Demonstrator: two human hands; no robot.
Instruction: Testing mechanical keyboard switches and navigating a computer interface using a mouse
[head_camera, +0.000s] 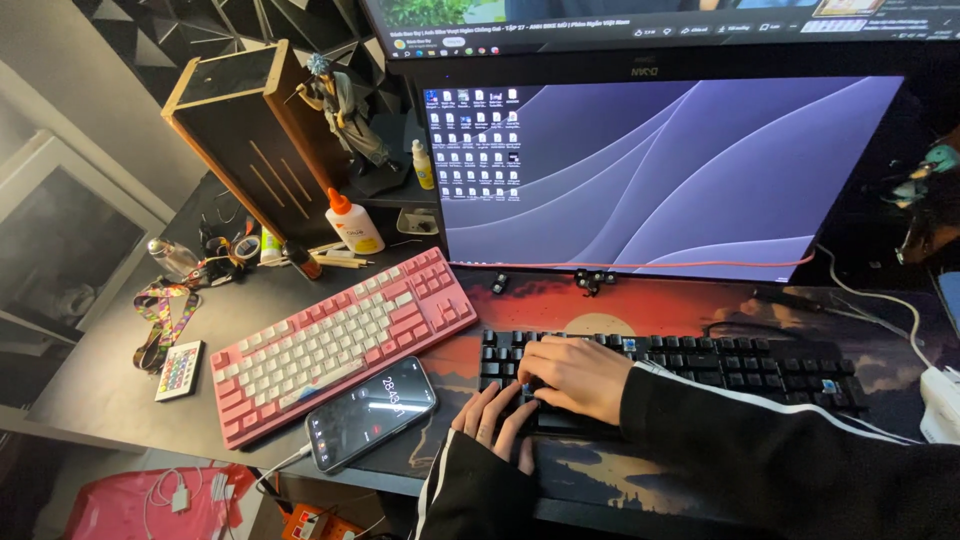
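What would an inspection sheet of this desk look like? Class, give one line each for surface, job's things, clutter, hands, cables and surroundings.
Surface: dark desk with a red sunset desk mat.
Job's things: black keyboard on the mat.
Clutter: pink keyboard lying askew, phone with lit screen, small remote, glue bottle, patterned lanyard.
Hands: left hand and right hand both rest on the black keyboard's left end, the right partly over the left.
Cables: white cable at the right; a cable from the phone.
Surroundings: monitor showing desktop icons, figurine, wooden box.
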